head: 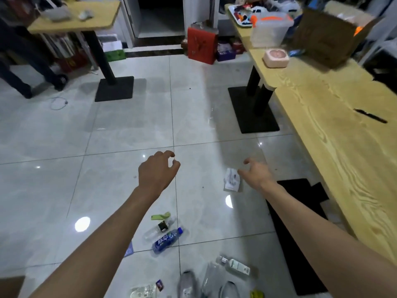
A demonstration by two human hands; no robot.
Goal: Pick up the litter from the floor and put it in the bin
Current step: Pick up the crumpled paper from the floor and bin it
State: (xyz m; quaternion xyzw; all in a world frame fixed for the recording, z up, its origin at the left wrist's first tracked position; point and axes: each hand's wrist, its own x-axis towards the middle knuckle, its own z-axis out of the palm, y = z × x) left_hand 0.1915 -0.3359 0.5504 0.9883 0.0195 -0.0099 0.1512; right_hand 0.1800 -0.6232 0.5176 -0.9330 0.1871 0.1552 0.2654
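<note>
Litter lies on the grey tiled floor near my feet. A blue-labelled bottle [167, 240] rests beside a clear bottle [155, 230] and a green scrap [161, 216]. A white crumpled paper [231, 180] lies just left of my right hand [256, 174], whose fingers are spread and hold nothing. My left hand [158, 172] hovers over the floor with fingers curled loosely and nothing in it. A white-labelled bottle [235, 265], a clear plastic wrapper [211, 276] and a small packet [143, 291] lie at the bottom. No bin is in view.
A long wooden table [343, 136] runs along the right, its black base [253, 108] on the floor. A second table [75, 20] stands at the back left beside a person's legs [25, 67]. A red bag [200, 45] stands by the doorway. A black mat [300, 233] lies under the right table.
</note>
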